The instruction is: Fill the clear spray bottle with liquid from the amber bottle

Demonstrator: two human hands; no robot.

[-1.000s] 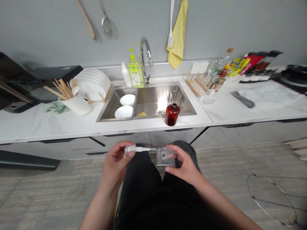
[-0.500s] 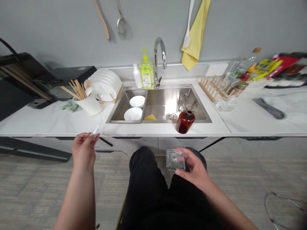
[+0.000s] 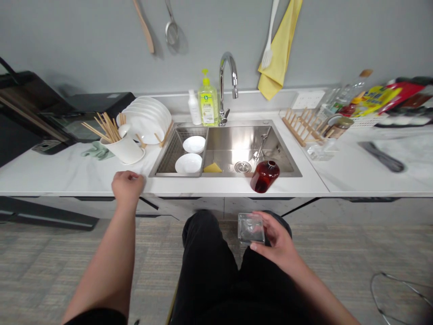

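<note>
My right hand (image 3: 278, 237) holds a clear, square-sided container (image 3: 251, 228) by its right side, above my lap and in front of the counter. At the counter's front edge, left of the sink, my left hand (image 3: 127, 186) is closed with its fingers curled under. Whatever is in those fingers is hidden from view. Ahead of the right hand, a dark red-brown bottle (image 3: 265, 176) without a cap stands on the front rim of the sink (image 3: 233, 175). Nearest to the left hand is a white holder (image 3: 126, 152) with several chopsticks.
White bowls (image 3: 188, 163) and a yellow sponge (image 3: 213, 168) lie in the sink, below the faucet (image 3: 221, 90). A dish soap bottle (image 3: 207, 106) stands behind it. Plates (image 3: 149, 117) fill a rack at left; a wooden rack (image 3: 301, 126) and jars stand at right.
My left hand has moved forward onto the counter edge and turned over; the small white pointed thing in its fingers is out of sight. The right hand keeps the clear container in nearly the same place.
</note>
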